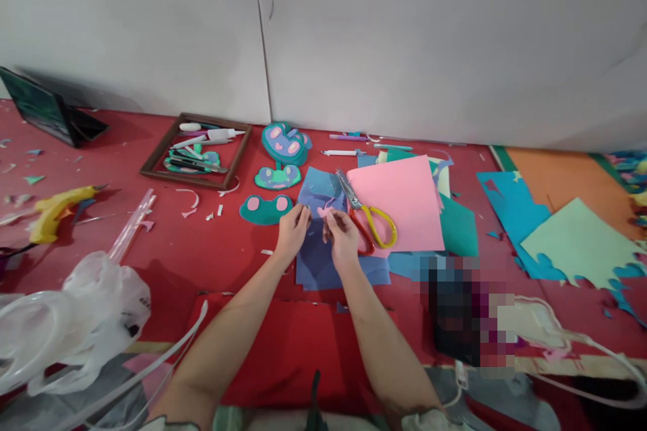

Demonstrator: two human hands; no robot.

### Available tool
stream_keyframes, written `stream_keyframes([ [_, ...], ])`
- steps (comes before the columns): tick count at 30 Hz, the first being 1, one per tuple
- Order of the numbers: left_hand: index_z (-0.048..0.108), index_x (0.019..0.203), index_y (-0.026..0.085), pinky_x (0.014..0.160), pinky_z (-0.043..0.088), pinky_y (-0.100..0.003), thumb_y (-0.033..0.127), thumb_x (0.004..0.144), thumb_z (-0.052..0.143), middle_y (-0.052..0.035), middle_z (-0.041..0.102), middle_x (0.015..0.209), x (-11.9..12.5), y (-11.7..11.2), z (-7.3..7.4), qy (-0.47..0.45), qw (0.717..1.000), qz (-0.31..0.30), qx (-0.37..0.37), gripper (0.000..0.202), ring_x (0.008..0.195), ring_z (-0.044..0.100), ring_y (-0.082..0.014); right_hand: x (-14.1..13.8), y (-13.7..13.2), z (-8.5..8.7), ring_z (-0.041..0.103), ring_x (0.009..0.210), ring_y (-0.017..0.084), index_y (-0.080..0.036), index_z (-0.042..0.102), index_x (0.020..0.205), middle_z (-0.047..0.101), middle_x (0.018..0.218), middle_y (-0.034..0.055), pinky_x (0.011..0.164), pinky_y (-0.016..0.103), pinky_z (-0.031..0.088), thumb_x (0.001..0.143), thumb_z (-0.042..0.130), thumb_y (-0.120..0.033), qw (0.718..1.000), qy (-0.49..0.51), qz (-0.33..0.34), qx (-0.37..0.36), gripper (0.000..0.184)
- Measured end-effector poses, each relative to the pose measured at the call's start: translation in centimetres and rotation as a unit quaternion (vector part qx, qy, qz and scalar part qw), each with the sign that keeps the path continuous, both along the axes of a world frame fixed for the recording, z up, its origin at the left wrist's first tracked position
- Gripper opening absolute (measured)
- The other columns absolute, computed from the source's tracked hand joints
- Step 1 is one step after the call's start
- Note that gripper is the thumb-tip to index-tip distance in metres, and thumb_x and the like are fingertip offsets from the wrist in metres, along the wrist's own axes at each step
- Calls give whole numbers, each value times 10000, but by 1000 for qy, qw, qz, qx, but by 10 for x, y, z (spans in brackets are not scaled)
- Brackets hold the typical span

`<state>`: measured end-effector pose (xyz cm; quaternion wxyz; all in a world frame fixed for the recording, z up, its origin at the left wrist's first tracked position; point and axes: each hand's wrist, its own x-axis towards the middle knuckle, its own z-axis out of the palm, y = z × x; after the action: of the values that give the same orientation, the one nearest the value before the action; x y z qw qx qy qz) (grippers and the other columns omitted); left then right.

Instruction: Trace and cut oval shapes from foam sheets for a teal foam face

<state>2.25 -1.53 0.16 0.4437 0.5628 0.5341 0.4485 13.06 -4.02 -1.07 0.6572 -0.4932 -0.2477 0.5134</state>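
My right hand (341,236) pinches a small pink cut-out piece (323,211) that looks like felt or foam sheet. Just across from it, my left hand (294,230) has thumb and fingertips pressed together; what they hold, if anything, is too small to make out. Both hands are over blue-violet sheets (323,262). Scissors (366,209) with one yellow and one red handle lie partly open on a pink sheet (409,202), right of my right hand. Beside my left hand is a teal shape with two pink ovals (265,209).
Behind are layered cut-out shapes (286,145) and a brown frame (202,182) holding pens and cutters. A yellow glue gun (58,212), glue sticks (132,225) and a plastic bag (101,296) lie left. Coloured sheets (581,242) lie right; a white wall (404,40) stands behind.
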Motion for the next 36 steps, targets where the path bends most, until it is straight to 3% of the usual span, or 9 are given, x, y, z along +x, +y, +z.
stream_keyframes([
  [8, 548, 725, 203, 510, 385, -224, 377, 872, 463, 45, 520, 554, -4, -2, 1, 44, 997, -64, -18, 242, 478, 464, -106, -3, -1, -1, 439, 400, 72, -203, 603, 757, 550, 557, -68, 354, 218, 366, 682, 737, -467, 1000, -25, 5, -2, 306],
  [10, 581, 761, 207, 601, 442, -244, 337, 877, 462, 13, 581, 637, -10, 1, 5, 104, 994, -24, 22, 211, 576, 536, -131, -3, -1, -1, 429, 388, 69, -202, 601, 760, 526, 526, -78, 348, 211, 353, 680, 735, -471, 1000, -22, 0, -1, 311],
  [13, 622, 825, 206, 812, 471, -328, 276, 867, 494, -64, 653, 868, -30, 10, 13, 244, 961, 109, 73, 152, 839, 609, -203, -2, -1, -1, 425, 390, 65, -202, 596, 766, 510, 517, -83, 346, 203, 344, 676, 736, -466, 1000, -17, -7, 2, 311],
  [16, 622, 1028, 185, 946, 416, -479, 262, 826, 564, -159, 604, 1164, -59, 19, 18, 377, 894, 241, 13, 223, 1104, 549, -329, -1, 1, -1, 442, 410, 62, -199, 596, 750, 541, 557, -68, 350, 199, 349, 651, 750, -467, 1000, -24, 1, 4, 324],
  [19, 621, 1011, 178, 964, 379, -566, 306, 764, 656, -196, 573, 1195, -84, 23, 17, 408, 873, 258, -71, 280, 1159, 506, -402, 0, 4, -1, 450, 420, 59, -196, 597, 735, 579, 599, -53, 352, 197, 349, 637, 757, -474, 999, -39, 10, 4, 335],
  [22, 612, 783, 199, 939, 390, -570, 279, 660, 750, -175, 595, 1107, -97, 27, 10, 373, 896, 222, -92, 201, 1128, 521, -412, 1, 7, 0, 447, 419, 63, -198, 600, 731, 570, 575, -55, 357, 201, 345, 642, 749, -469, 998, -56, 15, 9, 322],
  [25, 527, 649, 212, 859, 452, -471, 220, 617, 756, -88, 619, 840, -99, 33, 5, 275, 939, 192, -74, 231, 957, 596, -323, 3, 8, 2, 454, 442, 67, -200, 602, 728, 580, 601, -46, 371, 207, 345, 643, 741, -460, 998, -60, 18, 15, 307],
  [31, 555, 802, 196, 518, 410, -227, 337, 674, 722, 55, 533, 567, -89, 38, 12, 12, 984, 165, -62, 253, 519, 508, -115, 6, 7, 3, 481, 537, 87, -206, 634, 720, 578, 649, -37, 440, 212, 376, 611, 761, -438, 999, -23, 40, -1, 286],
  [36, 596, 948, 204, 485, 420, -204, 447, 701, 682, 27, 616, 700, -81, 30, 24, -115, 980, 157, -30, 357, 557, 537, -103, 5, 5, 5, 597, 899, 166, -201, 651, 661, 660, 1087, 42, 686, 273, 483, 614, 770, -404, 998, -33, 55, 18, 239],
])
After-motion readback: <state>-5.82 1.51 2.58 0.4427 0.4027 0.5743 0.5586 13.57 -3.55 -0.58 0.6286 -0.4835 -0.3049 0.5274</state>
